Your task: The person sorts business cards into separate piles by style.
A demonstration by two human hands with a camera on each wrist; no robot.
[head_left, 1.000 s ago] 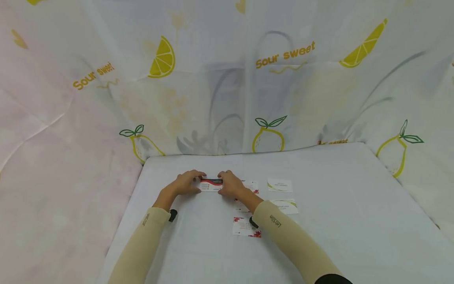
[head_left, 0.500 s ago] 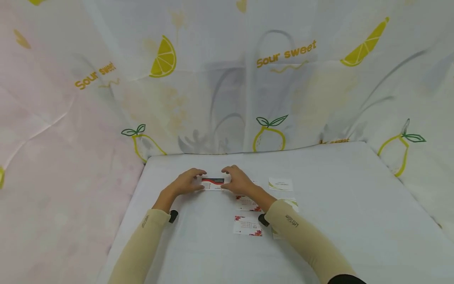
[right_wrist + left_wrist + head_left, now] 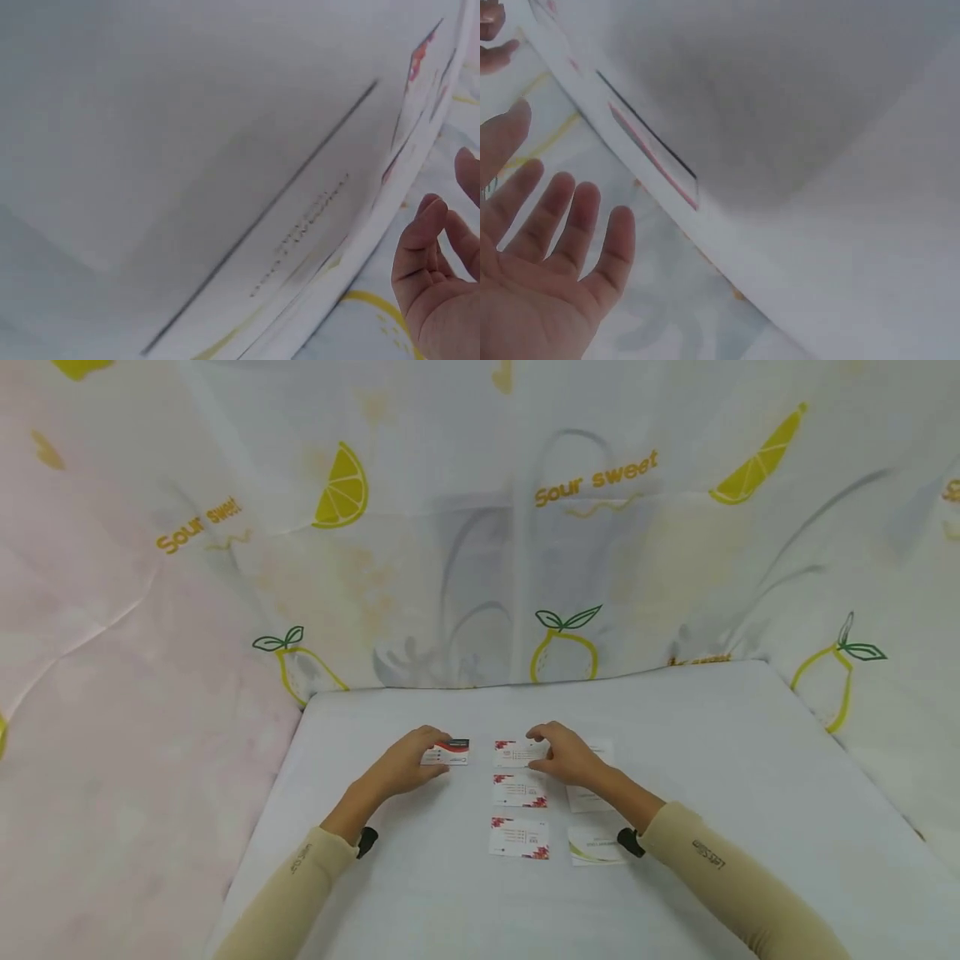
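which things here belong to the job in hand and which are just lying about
Seemingly part of the job:
left hand
right hand
black-and-red card by the left hand
three floral cards
pale cards in the right-hand column, partly hidden

Just surroundings:
white table
lemon-print cloth behind
dark wrist pieces

This looks like a small corner screened with cloth; if it is home or studio, I cannot tell. Printed cloth (image 3: 480, 560) with lemons (image 3: 341, 489) hangs behind and beside a white-covered desk (image 3: 420, 893).
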